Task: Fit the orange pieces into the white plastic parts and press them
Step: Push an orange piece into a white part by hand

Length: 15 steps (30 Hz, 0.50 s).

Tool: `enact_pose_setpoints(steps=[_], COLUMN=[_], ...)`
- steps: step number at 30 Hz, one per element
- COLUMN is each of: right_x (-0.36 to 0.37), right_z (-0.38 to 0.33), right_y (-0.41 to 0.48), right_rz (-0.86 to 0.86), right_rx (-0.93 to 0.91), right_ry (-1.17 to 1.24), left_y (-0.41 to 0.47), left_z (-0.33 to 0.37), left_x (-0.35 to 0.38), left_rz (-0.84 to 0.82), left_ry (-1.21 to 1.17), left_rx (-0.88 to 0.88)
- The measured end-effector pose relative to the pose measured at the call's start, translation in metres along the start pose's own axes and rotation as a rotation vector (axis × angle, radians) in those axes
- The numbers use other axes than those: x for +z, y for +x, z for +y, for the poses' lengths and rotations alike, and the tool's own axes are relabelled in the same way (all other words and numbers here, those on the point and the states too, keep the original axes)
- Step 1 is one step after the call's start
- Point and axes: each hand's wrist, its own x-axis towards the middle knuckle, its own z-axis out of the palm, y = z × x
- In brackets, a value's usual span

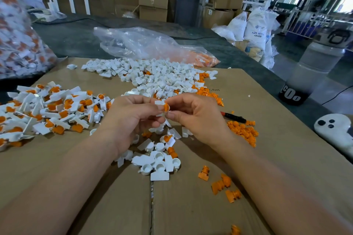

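My left hand [131,118] and my right hand [193,114] meet above the middle of the cardboard sheet [267,158]. Between their fingertips they pinch one white plastic part [159,102] with an orange piece [166,107] sitting in it. Loose white parts [158,160] lie just below my hands. A large heap of white parts [152,76] spreads behind them. Loose orange pieces [242,129] lie to the right, and a few more orange pieces [223,185] sit near my right forearm. A pile of fitted white-and-orange parts [49,110] is at the left.
A clear plastic bag [145,44] with orange pieces lies at the back. A full bag of fitted parts [17,40] stands far left. A red-and-black pen [234,117] lies right of my hands. A white controller [336,131] and a plastic bottle [313,66] are at the right edge.
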Motion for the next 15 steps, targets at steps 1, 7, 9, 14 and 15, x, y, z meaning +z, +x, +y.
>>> enact_pose_setpoints(steps=[1, 7, 9, 14, 15], right_x=[0.0002, 0.0030, 0.0028, 0.0022, 0.0024], right_z=[0.0004, 0.0038, 0.0044, 0.0050, 0.0046], right_y=[0.0002, 0.0017, 0.0018, 0.0016, 0.0011], right_rz=[-0.005, 0.013, 0.013, 0.012, 0.012], right_rx=[0.004, 0.040, 0.049, 0.040, 0.030], right_ry=[0.001, -0.011, -0.010, -0.011, -0.010], left_y=[0.0004, 0.0021, 0.0019, 0.0023, 0.0020], left_z=[0.0003, 0.0010, 0.0008, 0.0009, 0.0010], left_x=[0.0000, -0.0010, -0.0006, -0.0004, -0.0005], left_rz=[0.001, 0.010, 0.009, 0.009, 0.009], left_ry=[-0.010, -0.029, -0.027, -0.041, -0.042], left_rx=[-0.009, -0.052, -0.055, -0.055, -0.053])
